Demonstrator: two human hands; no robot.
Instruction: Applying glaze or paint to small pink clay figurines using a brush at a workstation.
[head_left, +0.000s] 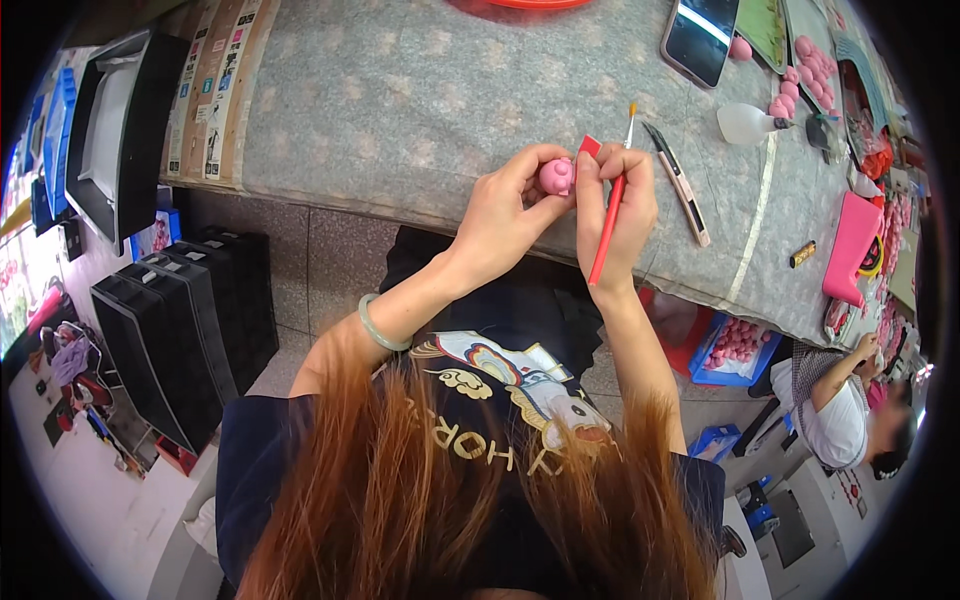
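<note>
My left hand [500, 215] is closed, pinching a small round pink figurine [557, 177] between thumb and fingertips above the table's near edge. The figurine has little bumps on it; its far side is hidden. Close beside it, my right hand [628, 225] is closed around a paintbrush [606, 240] with a red handle, whose tan bristles point away from me. Between the right thumb and forefinger sticks up a flat red piece [590, 147], its lower part covered by the fingers. Right thumb and figurine are very near; whether they touch I cannot tell.
On the cloth-covered table [370, 110], right of my hands, lie a utility knife [680, 185], a translucent squeeze bottle [745, 123], a phone [700, 40] and a pink tape dispenser [853, 245]. Several pink pieces [815, 70] sit farther back. Another person [835, 420] works at the right.
</note>
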